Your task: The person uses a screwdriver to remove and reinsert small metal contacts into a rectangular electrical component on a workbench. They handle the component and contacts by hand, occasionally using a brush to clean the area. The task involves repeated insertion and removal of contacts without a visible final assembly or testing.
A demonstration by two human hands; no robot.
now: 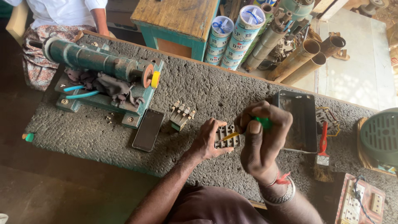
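Your left hand (206,142) lies flat-fingered on a small grey terminal block (226,136), pinning it against the rough grey mat (215,89) that covers the bench. Your right hand (262,139) is closed in a fist around a screwdriver (248,128) with a green handle and a yellow shaft; the shaft slants down to the left and its tip meets the top of the block. The two hands are close together, with the block between them near the front middle of the mat.

Just beyond your right hand lies a dark metal tray (299,120), open side up. To its right a red-handled brush (323,145) lies on the mat, and beside that sits a round green grille (380,135). A second terminal block (180,115), with brass contacts, rests left of your left hand, and a black phone (148,130) lies face up a little farther left.

At the far left of the mat stands a green machine (99,62) with a long cylinder, a dark rag (112,85) draped over its base and blue-handled pliers (81,92) beside the rag. Another person (62,16) in a white shirt sits behind it. Blue-and-white tins (236,35) and metal pipes (298,58) are stacked beyond the bench's far edge.
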